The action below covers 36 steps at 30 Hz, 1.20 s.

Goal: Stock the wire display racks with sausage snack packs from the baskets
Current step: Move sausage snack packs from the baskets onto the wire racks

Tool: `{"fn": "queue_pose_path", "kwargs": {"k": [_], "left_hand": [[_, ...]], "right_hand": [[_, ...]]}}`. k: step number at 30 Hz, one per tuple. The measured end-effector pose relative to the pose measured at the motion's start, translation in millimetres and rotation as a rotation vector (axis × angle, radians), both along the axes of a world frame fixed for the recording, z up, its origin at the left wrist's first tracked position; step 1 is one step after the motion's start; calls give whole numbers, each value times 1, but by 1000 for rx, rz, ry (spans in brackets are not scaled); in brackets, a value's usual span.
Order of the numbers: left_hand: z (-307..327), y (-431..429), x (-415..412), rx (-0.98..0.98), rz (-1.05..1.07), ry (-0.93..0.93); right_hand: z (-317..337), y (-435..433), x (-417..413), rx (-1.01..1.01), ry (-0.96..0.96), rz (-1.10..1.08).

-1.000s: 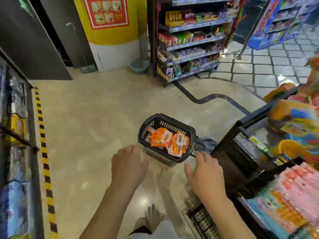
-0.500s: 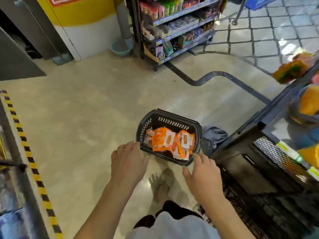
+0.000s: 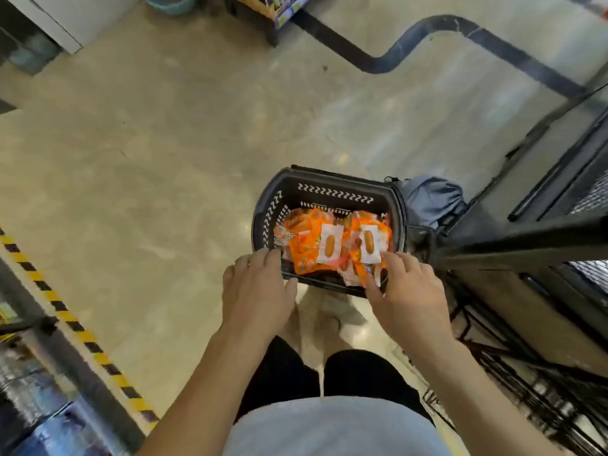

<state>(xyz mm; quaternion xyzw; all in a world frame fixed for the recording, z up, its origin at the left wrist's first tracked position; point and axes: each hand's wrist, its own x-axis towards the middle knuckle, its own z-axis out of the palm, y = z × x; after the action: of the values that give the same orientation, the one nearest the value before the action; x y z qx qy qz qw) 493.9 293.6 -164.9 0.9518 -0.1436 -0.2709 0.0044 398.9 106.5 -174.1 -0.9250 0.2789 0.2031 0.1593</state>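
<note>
A black plastic basket point(image 3: 332, 189) sits on the floor straight ahead, holding several orange sausage snack packs point(image 3: 329, 248) with white labels. My left hand point(image 3: 258, 291) hovers over the basket's near left rim, fingers spread and empty. My right hand point(image 3: 408, 297) reaches over the near right rim, and its fingertips touch the packs there without a clear grip. A black wire display rack point(image 3: 513, 363) stands low on the right, beside the basket.
A grey-blue bag point(image 3: 431, 200) lies behind the basket against the dark display stand point(image 3: 539, 245). A black-and-yellow hazard stripe point(image 3: 82, 334) runs along the floor at the left beside a cooler. A dark floor line point(image 3: 424, 34) curves at the top.
My view has tilted down and closer. Both hands have come forward from in front of the basket to its near rim, the right one now touching the packs.
</note>
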Motion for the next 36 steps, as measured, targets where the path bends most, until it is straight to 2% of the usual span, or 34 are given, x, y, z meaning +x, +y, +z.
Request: {"fn": "queue_pose_path", "kwargs": {"k": [11,18,24,27,31,36], "left_hand": [[-224,-52,71,-90,-93,40],[-351,-67,75,-122,-84,9],[-389,-70,73,-178,3,26],[-389,-72,74,-168,11,-30],[-391,-74,81,-142,5,-12],[-393,-77,86,-118,18,-38]], "right_hand": [[-202,-22,36,70,56,-173],[-332,-28,52,120,-23,-326],[-375,-28,48,68,-110,-442],[-381,-30,47,137,-124,-528],[-380,-35,48,221,-168,-638],[-373,-42,49,257,-190,-676]]}}
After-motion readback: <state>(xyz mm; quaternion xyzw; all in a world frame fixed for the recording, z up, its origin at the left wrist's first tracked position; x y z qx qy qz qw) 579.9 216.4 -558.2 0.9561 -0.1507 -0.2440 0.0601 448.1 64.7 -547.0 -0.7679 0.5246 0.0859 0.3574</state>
